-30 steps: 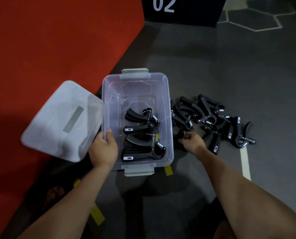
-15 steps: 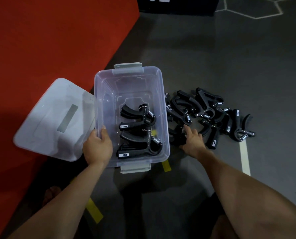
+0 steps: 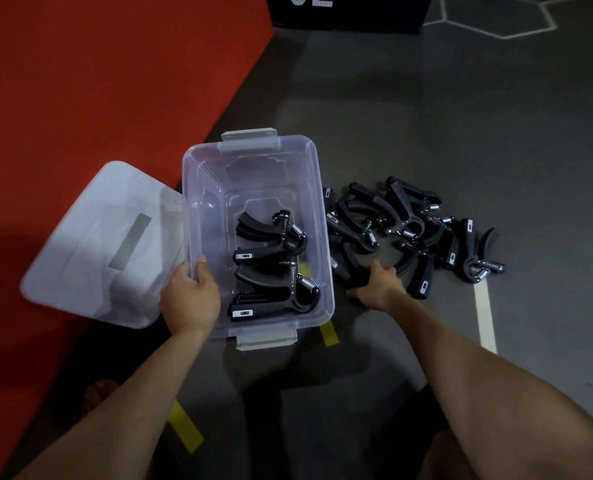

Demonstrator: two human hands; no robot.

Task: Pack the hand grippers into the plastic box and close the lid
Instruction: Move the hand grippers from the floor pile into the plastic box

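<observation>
A clear plastic box (image 3: 253,154) stands open on the dark floor, with two black hand grippers (image 3: 274,268) lying inside near its front. My left hand (image 3: 189,299) grips the box's left rim near the front corner. A pile of several black hand grippers (image 3: 409,230) lies on the floor right of the box. My right hand (image 3: 378,285) is curled round one black hand gripper (image 3: 343,268) at the near left end of that pile, close to the box's right wall. The translucent lid (image 3: 97,244) lies flat to the left of the box.
A red mat (image 3: 97,81) covers the floor to the left and under the lid. A black box with white numerals (image 3: 343,12) stands at the far top. Yellow tape strips (image 3: 328,332) and a white line (image 3: 483,317) mark the grey floor.
My right hand has shifted left within the pile and closed round a hand gripper beside the box. My left hand has stayed on the box rim. The camera has tilted slightly.
</observation>
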